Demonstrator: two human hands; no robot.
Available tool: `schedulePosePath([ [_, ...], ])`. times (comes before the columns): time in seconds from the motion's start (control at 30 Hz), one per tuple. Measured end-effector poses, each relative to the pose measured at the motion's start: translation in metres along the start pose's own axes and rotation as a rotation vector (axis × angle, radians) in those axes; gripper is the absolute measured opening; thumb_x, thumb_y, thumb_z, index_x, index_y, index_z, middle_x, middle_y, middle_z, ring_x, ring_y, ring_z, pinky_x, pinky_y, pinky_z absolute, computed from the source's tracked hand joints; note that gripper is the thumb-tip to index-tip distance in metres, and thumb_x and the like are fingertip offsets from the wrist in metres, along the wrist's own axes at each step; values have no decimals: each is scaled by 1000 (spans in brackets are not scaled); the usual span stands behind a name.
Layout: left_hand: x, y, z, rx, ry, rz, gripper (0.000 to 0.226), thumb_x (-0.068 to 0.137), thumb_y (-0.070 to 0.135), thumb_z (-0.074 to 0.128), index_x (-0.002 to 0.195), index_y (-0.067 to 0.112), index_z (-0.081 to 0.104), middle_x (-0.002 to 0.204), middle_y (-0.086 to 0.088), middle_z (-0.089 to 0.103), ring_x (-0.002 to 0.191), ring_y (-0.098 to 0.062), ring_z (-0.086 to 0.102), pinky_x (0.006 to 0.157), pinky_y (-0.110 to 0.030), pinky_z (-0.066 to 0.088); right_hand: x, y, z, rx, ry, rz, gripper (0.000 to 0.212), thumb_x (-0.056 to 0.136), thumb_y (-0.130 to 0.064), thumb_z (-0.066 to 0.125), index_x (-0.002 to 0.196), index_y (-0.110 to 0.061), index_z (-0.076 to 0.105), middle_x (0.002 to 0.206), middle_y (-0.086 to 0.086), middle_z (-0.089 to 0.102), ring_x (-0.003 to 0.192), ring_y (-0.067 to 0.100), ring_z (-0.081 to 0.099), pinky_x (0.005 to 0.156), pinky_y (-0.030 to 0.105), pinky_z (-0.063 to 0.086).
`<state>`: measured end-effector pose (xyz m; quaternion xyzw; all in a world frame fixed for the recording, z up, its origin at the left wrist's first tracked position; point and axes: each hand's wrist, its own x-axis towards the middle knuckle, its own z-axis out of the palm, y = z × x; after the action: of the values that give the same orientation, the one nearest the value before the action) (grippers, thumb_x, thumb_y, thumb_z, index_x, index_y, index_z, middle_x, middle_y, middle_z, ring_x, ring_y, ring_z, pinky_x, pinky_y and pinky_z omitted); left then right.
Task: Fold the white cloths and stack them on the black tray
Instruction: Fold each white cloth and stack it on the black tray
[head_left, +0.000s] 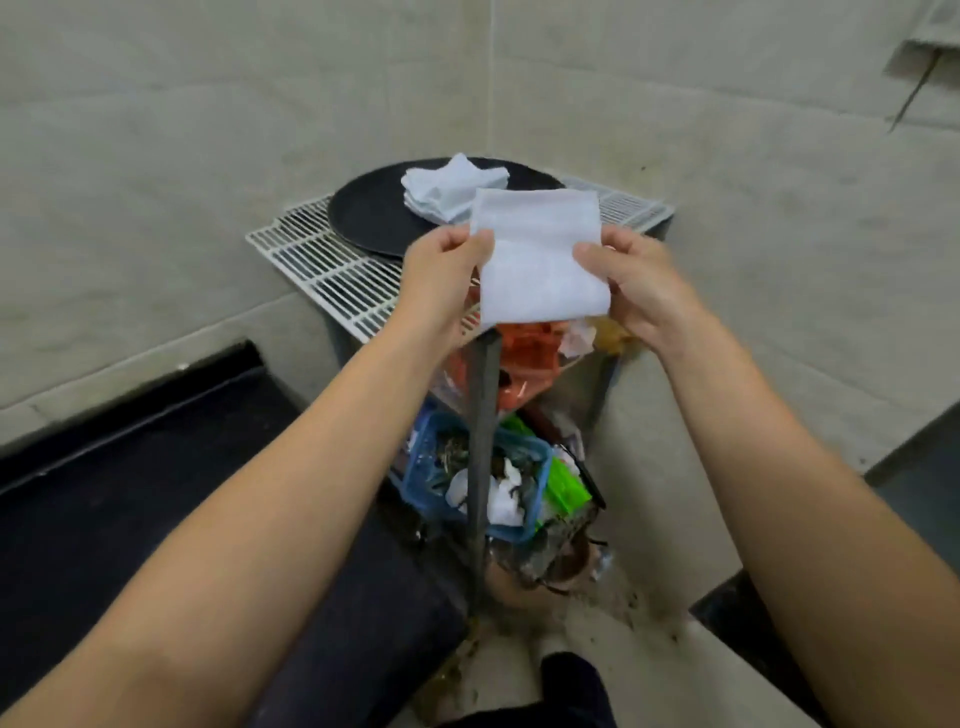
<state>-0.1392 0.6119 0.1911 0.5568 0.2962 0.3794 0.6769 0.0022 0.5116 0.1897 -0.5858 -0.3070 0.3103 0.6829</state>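
Two bare hands hold a white cloth (540, 254) up in the air, near the middle of the view. The cloth is folded into a flat, neat rectangle. The left hand (441, 273) pinches the left edge of the cloth between thumb and fingers. The right hand (636, 283) pinches the right edge, with the thumb lying on the front of the cloth. Both grips are pressed together on the cloth.

Farther away is a white wire rack (322, 260) that serves as the top shelf of a stand in the corner of the room. A round black tray (363, 213) sits on the rack. On the tray lies a small pile of white cloths (449, 189). The pile looks a bit loose and bumpy, not flat. The held cloth is in front of the pile and the tray and hides part of them. It does not touch the tray.

Under the rack there is orange stuff (530, 353) on a lower shelf. Below that is a blue basket (524, 467) full of mixed bits, with something bright green (569, 488) just to its right. A grey leg of the stand (483, 441) runs down in front of the basket.

The walls (208, 130) are pale and plain.
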Motion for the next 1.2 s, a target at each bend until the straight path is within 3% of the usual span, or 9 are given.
schedulePosePath([
  [0.2,120,26,11,33,221,42,20,93,11,54,73,14,50,90,-8,62,84,-22,62,65,-32,54,157,-29,17,-171,-229,-30,15,89,-4,58,88,-17,62,86,0,70,76,13,68,67,27,55],
  [0.27,156,32,16,64,298,50,23,94,12,52,72,16,46,80,-3,57,74,-17,58,57,-27,49,203,-38,22,-232,-289,-22,13,89,-5,58,88,-17,62,90,3,68,77,14,67,68,28,54],
  [0.37,201,37,17,175,441,84,29,94,16,51,68,17,40,67,-1,46,58,-14,46,51,-24,41,258,-45,34,-343,-356,-43,9,90,-7,57,92,-1,64,84,5,64,65,11,64,56,23,48],
  [0.5,240,26,9,405,621,78,34,92,18,51,61,17,38,62,0,42,54,-15,41,37,-17,33,303,-36,47,-497,-432,-85,29,90,-9,57,111,11,60,88,10,58,78,18,53,58,24,38],
  [0.6,252,8,0,540,673,45,37,90,15,52,57,16,36,56,-1,39,50,-16,38,35,-18,31,320,-20,54,-605,-474,-110,35,89,-12,58,111,15,58,104,28,64,81,17,50,62,27,34],
  [0.73,256,-13,-4,686,717,-21,35,87,18,54,56,17,37,56,1,42,52,-14,39,47,-27,32,335,3,53,-702,-535,-104,36,83,-15,59,106,13,59,113,31,60,78,22,56,70,27,32],
  [0.87,253,-28,-8,764,748,-70,31,86,21,55,59,19,39,60,4,44,56,-11,39,52,-25,32,336,17,52,-733,-546,-107,28,85,-13,59,105,7,64,109,25,65,93,31,63,81,38,49],
  [1.03,243,-23,-7,792,709,-115,39,89,30,53,55,16,39,55,0,42,50,-16,39,56,-28,35,335,9,51,-773,-476,-138,37,85,-28,62,118,-10,58,120,9,62,110,23,58,94,32,45],
  [1.2,192,8,-21,749,738,-7,37,94,28,48,60,17,40,59,-7,47,47,-17,41,48,-26,33,299,-28,75,-769,-453,-381,38,89,-26,56,124,-10,53,109,6,56,104,21,56,85,28,42],
])
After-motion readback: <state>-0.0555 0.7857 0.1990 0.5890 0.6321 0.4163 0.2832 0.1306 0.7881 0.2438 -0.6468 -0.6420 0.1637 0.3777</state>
